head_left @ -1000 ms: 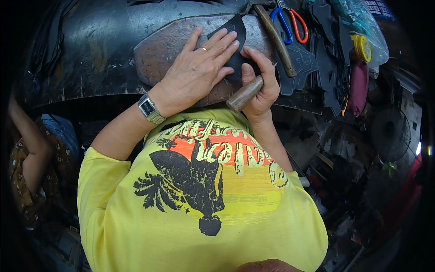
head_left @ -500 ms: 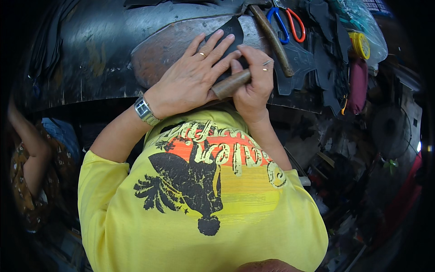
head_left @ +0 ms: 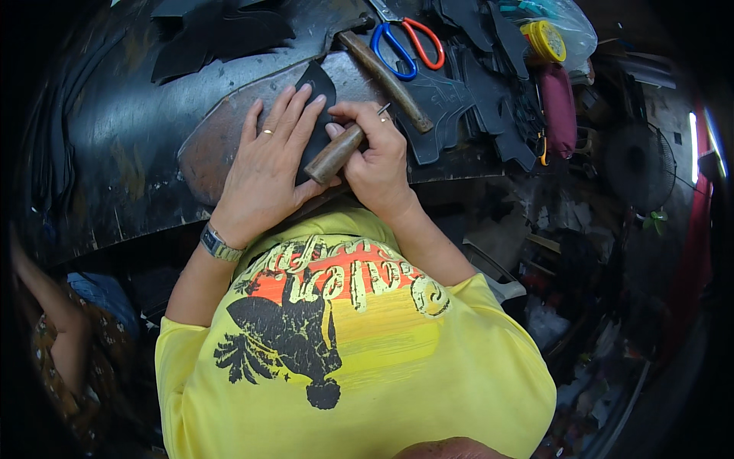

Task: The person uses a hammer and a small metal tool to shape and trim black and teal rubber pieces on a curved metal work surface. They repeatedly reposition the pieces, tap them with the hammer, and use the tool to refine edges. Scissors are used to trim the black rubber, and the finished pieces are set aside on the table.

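My left hand (head_left: 267,157) lies flat with fingers spread on a black leather piece (head_left: 313,83). The piece rests on a worn brown board (head_left: 206,153), its pointed end showing beyond my fingertips. My right hand (head_left: 377,157) is closed around a wooden-handled tool (head_left: 334,155), perhaps an awl. Its thick handle points toward my left thumb; a thin metal shaft sticks out past my knuckles. My right thumb and forefinger are close to the leather's right edge; whether they touch it is unclear.
Beyond my right hand lie a wooden-handled hammer (head_left: 390,84) and scissors (head_left: 394,50) with blue and red handles. Black cut pieces (head_left: 436,115) are stacked nearby, beside a yellow-lidded jar (head_left: 544,41) and a maroon roll (head_left: 558,111). Another person's arm (head_left: 61,321) shows at lower left.
The view has shifted, so the bench and hands sit further left and lower. My left hand stays flat on the leather. My right hand still grips the tool, its handle turned slightly more upright.
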Demonstrator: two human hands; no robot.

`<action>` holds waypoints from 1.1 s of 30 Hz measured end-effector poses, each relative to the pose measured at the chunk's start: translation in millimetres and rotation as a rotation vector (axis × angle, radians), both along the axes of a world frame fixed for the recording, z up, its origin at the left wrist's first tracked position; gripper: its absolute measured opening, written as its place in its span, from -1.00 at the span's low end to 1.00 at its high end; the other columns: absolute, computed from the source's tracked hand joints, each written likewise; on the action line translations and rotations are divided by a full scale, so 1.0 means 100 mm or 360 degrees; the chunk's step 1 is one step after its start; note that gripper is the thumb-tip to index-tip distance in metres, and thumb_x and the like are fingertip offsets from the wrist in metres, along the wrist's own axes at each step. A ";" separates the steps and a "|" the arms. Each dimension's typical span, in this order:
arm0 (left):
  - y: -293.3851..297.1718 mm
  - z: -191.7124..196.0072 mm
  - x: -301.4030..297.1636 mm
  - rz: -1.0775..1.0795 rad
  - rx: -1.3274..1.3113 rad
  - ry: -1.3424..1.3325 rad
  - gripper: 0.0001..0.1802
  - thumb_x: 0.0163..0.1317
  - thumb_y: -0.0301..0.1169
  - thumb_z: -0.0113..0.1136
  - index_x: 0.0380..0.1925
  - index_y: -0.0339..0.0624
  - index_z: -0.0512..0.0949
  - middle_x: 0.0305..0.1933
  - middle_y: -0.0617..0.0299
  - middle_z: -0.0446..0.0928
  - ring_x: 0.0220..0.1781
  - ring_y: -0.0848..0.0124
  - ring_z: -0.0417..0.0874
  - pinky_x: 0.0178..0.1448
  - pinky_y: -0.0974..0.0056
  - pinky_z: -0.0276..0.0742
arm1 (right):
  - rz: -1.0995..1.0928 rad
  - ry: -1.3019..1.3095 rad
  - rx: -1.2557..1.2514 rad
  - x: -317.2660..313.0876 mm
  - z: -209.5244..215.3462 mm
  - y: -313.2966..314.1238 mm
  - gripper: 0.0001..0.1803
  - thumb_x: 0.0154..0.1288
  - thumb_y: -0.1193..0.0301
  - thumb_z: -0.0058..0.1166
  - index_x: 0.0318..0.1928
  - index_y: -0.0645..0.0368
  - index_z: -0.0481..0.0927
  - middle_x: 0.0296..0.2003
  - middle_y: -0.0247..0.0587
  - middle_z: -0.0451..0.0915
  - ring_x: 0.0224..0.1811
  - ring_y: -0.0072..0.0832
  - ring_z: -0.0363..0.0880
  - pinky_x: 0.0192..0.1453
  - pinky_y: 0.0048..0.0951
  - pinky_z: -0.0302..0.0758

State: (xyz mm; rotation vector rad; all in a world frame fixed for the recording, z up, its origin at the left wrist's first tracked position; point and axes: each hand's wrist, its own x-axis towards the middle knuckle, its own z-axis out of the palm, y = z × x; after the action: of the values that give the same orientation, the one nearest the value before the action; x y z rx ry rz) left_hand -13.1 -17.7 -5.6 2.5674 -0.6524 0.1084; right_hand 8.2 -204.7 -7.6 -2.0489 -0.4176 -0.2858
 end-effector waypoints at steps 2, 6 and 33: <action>-0.01 -0.02 0.00 0.0018 0.0059 0.0004 0.07 0.24 0.07 0.41 0.61 -0.21 0.18 0.70 -0.10 0.12 0.76 0.01 0.04 0.74 -0.19 -0.15 | -0.0064 -0.0123 -0.0258 -0.03 0.03 0.01 -0.73 0.18 0.66 0.28 -0.09 0.21 0.69 -0.21 -0.03 0.67 -0.12 -0.02 0.59 0.01 -0.14 0.50; -0.05 -0.03 0.00 0.0048 0.0140 0.0029 0.11 0.25 0.14 0.37 0.61 -0.28 0.15 0.72 -0.16 0.06 0.78 -0.04 -0.03 0.74 -0.22 -0.22 | -0.0046 -0.0152 -0.0373 -0.09 0.07 0.00 -0.82 0.17 0.58 0.24 -0.18 0.15 0.64 -0.23 -0.07 0.61 -0.12 -0.01 0.49 0.00 -0.07 0.39; 0.03 0.04 0.10 -0.0092 -0.0048 -0.0006 -0.11 0.18 -0.01 0.51 0.48 -0.06 0.43 0.60 0.02 0.32 0.70 0.05 0.18 0.73 -0.17 -0.07 | -0.0524 -0.0153 0.1014 0.52 1.15 -2.31 -0.69 0.08 0.70 0.48 -0.19 0.13 0.71 -0.16 -0.26 0.71 -0.02 -0.50 0.66 0.22 -0.46 0.58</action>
State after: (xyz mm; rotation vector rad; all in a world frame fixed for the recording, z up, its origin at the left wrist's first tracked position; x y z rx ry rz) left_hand -3.4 -14.8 -2.0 2.5177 -0.7203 0.1030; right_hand 60.6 -435.8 107.7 -1.4682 -0.0256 -0.6311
